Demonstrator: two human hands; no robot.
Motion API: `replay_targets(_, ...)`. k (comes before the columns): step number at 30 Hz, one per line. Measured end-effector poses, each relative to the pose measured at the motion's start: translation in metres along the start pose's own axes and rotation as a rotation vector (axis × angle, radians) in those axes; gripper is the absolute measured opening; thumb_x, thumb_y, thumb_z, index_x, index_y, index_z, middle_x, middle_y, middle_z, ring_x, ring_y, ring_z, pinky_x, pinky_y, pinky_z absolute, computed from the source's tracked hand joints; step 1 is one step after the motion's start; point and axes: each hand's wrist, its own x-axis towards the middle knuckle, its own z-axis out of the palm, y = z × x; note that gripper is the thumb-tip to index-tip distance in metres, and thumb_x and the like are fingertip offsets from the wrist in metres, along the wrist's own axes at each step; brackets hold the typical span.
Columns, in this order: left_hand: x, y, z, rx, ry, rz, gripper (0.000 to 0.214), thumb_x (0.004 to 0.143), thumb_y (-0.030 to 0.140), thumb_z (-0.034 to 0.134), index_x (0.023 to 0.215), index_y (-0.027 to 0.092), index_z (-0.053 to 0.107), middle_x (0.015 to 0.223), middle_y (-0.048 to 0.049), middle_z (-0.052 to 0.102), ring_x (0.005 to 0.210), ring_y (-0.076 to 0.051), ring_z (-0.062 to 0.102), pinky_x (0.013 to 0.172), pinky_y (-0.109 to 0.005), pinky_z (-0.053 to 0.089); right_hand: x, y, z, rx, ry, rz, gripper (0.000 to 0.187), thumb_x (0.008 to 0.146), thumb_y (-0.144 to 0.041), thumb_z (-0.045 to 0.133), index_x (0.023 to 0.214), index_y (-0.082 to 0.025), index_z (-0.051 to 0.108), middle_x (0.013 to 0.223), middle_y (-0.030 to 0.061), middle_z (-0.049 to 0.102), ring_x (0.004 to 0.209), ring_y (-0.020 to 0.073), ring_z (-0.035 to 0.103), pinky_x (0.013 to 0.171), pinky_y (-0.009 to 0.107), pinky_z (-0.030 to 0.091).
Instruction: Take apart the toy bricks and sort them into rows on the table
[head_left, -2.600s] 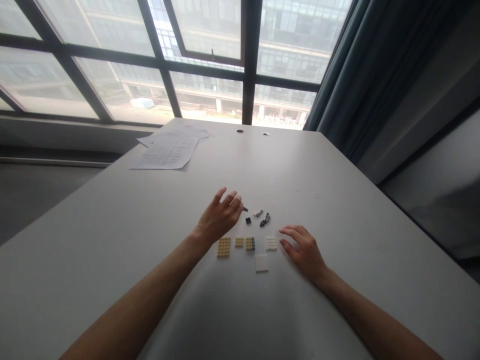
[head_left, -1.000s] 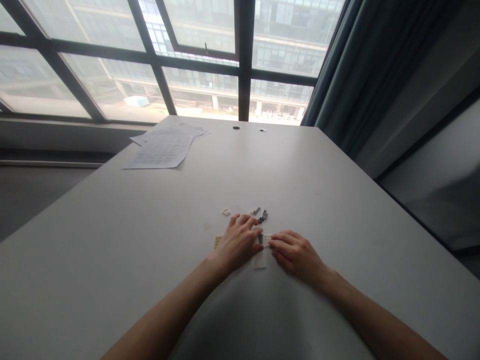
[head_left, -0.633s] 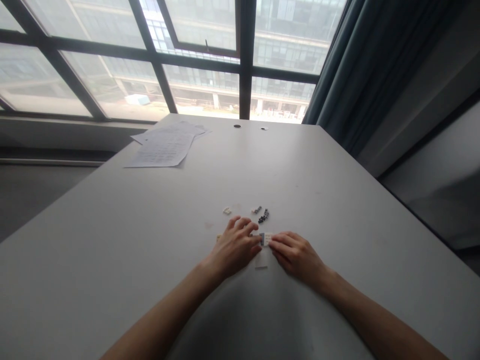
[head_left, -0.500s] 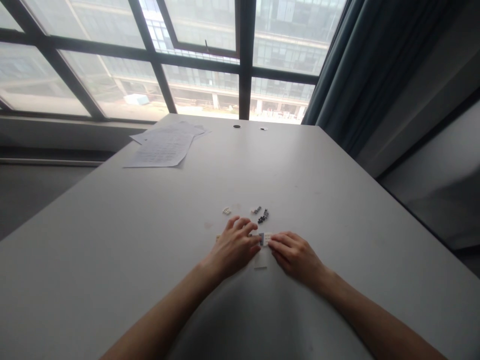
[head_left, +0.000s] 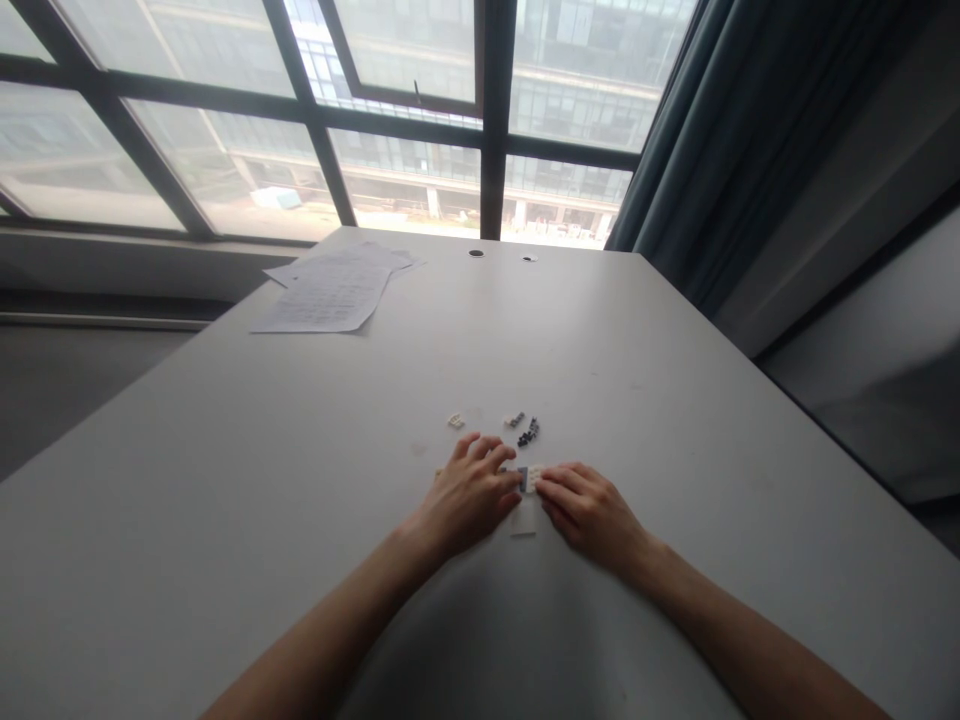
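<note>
Low over the table, my left hand (head_left: 476, 488) curls its thumb and index finger against a small grey toy brick (head_left: 523, 480). White studded toy bricks (head_left: 534, 477) adjoin the grey one on its right. My right hand (head_left: 589, 502) pinches their right end between thumb and fingertips. Much of the brick piece lies hidden under my left hand, where a yellowish end (head_left: 439, 473) peeks out on the left. Just below the bricks, between both hands, rests a thin whitish flat plate (head_left: 523, 520).
Beyond my hands lie small white pieces (head_left: 456, 421), grey and white pieces (head_left: 515, 420) and a cluster of black pieces (head_left: 529, 433). Printed paper sheets (head_left: 326, 290) are spread at the table's far left. A window (head_left: 420, 180) and a dark curtain (head_left: 697, 150) stand behind the white table (head_left: 225, 480).
The view has shifted very slightly. Both hands keep nearly the same pose on the bricks, and the loose pieces stay where they were.
</note>
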Motion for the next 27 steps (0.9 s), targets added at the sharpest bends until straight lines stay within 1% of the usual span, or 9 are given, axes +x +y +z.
replay_targets(4, -0.001, 0.000, -0.001, -0.006, 0.018, 0.000, 0.017, 0.083, 0.030, 0.063, 0.099, 0.026, 0.067, 0.115, -0.0040, 0.062, 0.112, -0.025, 0.048, 0.102, -0.047, 0.030, 0.000, 0.000, 0.000, 0.005, 0.000, 0.002, 0.025, 0.090, -0.019, 0.050, 0.113, -0.021, 0.061, 0.109, 0.0094, 0.066, 0.099, 0.0226, 0.057, 0.088, 0.039, 0.049)
replay_targets(6, -0.001, -0.003, -0.004, -0.005, 0.053, -0.012, 0.019, 0.083, 0.030, 0.063, 0.101, 0.026, 0.066, 0.115, -0.0037, 0.062, 0.112, -0.025, 0.048, 0.102, -0.046, 0.030, -0.002, 0.001, 0.000, 0.004, 0.010, 0.027, 0.027, 0.089, -0.019, 0.050, 0.114, -0.020, 0.061, 0.110, 0.0097, 0.065, 0.100, 0.0231, 0.057, 0.088, 0.040, 0.049)
replay_targets(9, -0.003, -0.013, -0.012, 0.007, 0.134, -0.060, 0.018, 0.085, 0.030, 0.060, 0.101, 0.025, 0.066, 0.113, -0.0042, 0.063, 0.111, -0.024, 0.049, 0.100, -0.045, 0.033, -0.005, 0.005, -0.002, 0.004, 0.050, 0.077, 0.026, 0.088, -0.019, 0.052, 0.113, -0.020, 0.061, 0.110, 0.0102, 0.064, 0.099, 0.0233, 0.057, 0.088, 0.041, 0.049)
replay_targets(12, -0.010, -0.029, -0.020, 0.032, 0.237, -0.134, 0.016, 0.087, 0.030, 0.058, 0.098, 0.024, 0.067, 0.110, -0.0054, 0.064, 0.108, -0.024, 0.052, 0.096, -0.043, 0.037, -0.005, 0.013, -0.006, 0.011, 0.092, 0.118, 0.024, 0.088, -0.019, 0.053, 0.110, -0.019, 0.063, 0.108, 0.0098, 0.064, 0.099, 0.0233, 0.057, 0.088, 0.041, 0.049)
replay_targets(15, -0.020, -0.042, -0.022, 0.069, 0.347, -0.206, 0.015, 0.087, 0.030, 0.057, 0.096, 0.022, 0.066, 0.107, -0.0059, 0.065, 0.106, -0.024, 0.053, 0.094, -0.042, 0.038, 0.002, 0.020, -0.010, 0.030, 0.134, 0.185, 0.022, 0.087, -0.019, 0.055, 0.108, -0.019, 0.063, 0.107, 0.0090, 0.065, 0.099, 0.0232, 0.057, 0.089, 0.041, 0.048)
replay_targets(17, -0.028, -0.047, -0.020, 0.092, 0.417, -0.240, 0.014, 0.087, 0.029, 0.056, 0.096, 0.022, 0.065, 0.105, -0.0059, 0.065, 0.104, -0.023, 0.054, 0.093, -0.042, 0.039, 0.013, 0.024, -0.011, 0.038, 0.153, 0.254, 0.022, 0.086, -0.020, 0.057, 0.106, -0.020, 0.064, 0.106, 0.0085, 0.066, 0.099, 0.0235, 0.057, 0.089, 0.042, 0.048)
replay_targets(20, -0.039, -0.051, -0.018, 0.120, 0.496, -0.264, 0.013, 0.087, 0.027, 0.056, 0.095, 0.022, 0.064, 0.103, -0.0057, 0.066, 0.102, -0.023, 0.056, 0.091, -0.041, 0.041, 0.040, 0.026, -0.006, 0.038, 0.146, 0.350, 0.020, 0.083, -0.024, 0.060, 0.102, -0.020, 0.065, 0.103, 0.0075, 0.067, 0.098, 0.0238, 0.058, 0.089, 0.041, 0.047)
replay_targets(24, -0.048, -0.059, -0.013, 0.140, 0.571, -0.284, 0.013, 0.086, 0.026, 0.057, 0.095, 0.022, 0.064, 0.101, -0.0056, 0.066, 0.100, -0.023, 0.057, 0.090, -0.040, 0.041, 0.079, 0.026, 0.009, -0.010, 0.066, 0.435, 0.020, 0.080, -0.027, 0.065, 0.098, -0.019, 0.065, 0.100, 0.0083, 0.068, 0.099, 0.0243, 0.058, 0.088, 0.038, 0.045)
replay_targets(27, -0.052, -0.066, -0.009, 0.134, 0.593, -0.325, 0.014, 0.086, 0.026, 0.056, 0.096, 0.023, 0.065, 0.099, -0.0053, 0.066, 0.099, -0.022, 0.058, 0.089, -0.040, 0.042, 0.097, 0.028, 0.019, -0.059, -0.002, 0.480, 0.019, 0.079, -0.028, 0.066, 0.095, -0.019, 0.065, 0.095, 0.0086, 0.068, 0.095, 0.0239, 0.059, 0.085, 0.036, 0.045)
